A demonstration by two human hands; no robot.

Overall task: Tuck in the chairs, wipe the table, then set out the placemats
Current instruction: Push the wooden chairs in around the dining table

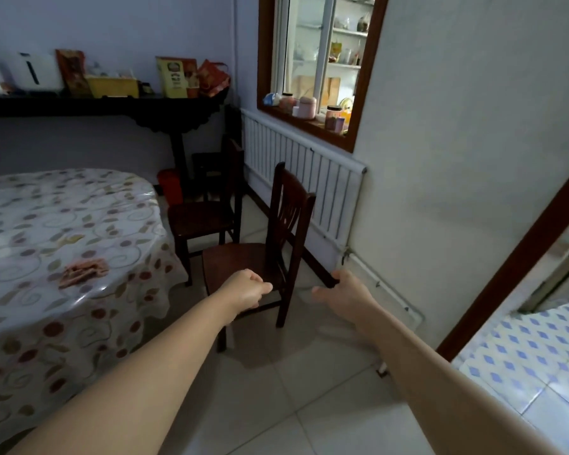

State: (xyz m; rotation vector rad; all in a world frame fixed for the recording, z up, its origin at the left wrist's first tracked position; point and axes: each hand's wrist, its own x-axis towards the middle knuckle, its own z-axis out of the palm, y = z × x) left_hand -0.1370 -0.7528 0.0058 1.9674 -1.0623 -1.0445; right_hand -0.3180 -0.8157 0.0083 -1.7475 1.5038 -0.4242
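Note:
A dark wooden chair stands pulled out from the table, its back toward the radiator. My left hand reaches out over the near edge of its seat with fingers curled; I see nothing in it. My right hand is stretched out to the right of the chair, fingers spread and relaxed, just in front of the foot of its rear leg. A second dark chair stands farther back by the table's corner. On the table's flowered cloth lies a crumpled pinkish rag.
A white radiator runs along the wall behind the chairs, under a window sill with jars. A dark shelf with boxes is at the back. A doorway opens at the right. A red bin sits by the table.

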